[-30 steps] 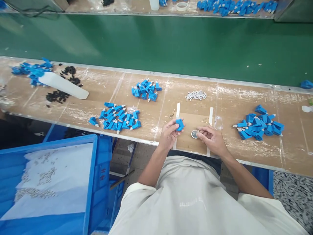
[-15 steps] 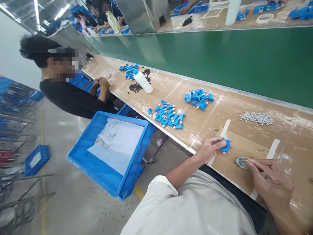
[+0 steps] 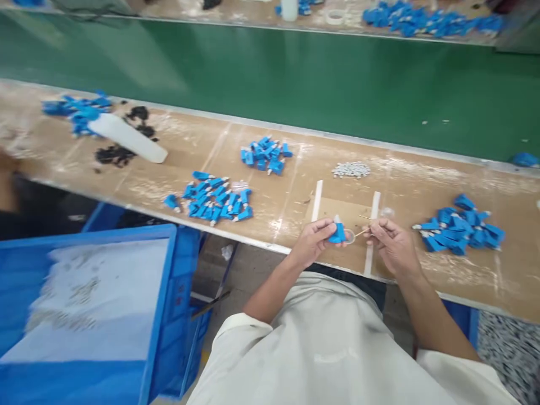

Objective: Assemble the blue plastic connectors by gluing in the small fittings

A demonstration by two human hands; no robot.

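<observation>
My left hand (image 3: 313, 241) grips a blue plastic piece (image 3: 337, 233) with a whitish tip pointing up. Pinched in my right hand (image 3: 393, 245) is a thin wooden stick (image 3: 361, 232), its far end at a small round clear dish (image 3: 350, 237). The dish lies just right of the blue piece, partly behind it. Both hands are over a brown board (image 3: 343, 211) between two white tape strips (image 3: 317, 200). Another thin stick lies near the right strip. Beyond the board sits a pile of small grey parts (image 3: 351, 169).
Blue-piece piles lie left (image 3: 217, 198), further back (image 3: 265, 154) and right (image 3: 462, 228). A white bottle (image 3: 129, 136) lies by black parts (image 3: 115, 154). A blue crate (image 3: 162, 315) with a white sheet stands lower left. A green strip (image 3: 295, 84) runs behind the table. Another person's arm shows at far left.
The view has swung right, bringing the right-hand pile and a container of small parts into sight. My hands are closer together, and the stick now meets the dish beside the blue piece.
</observation>
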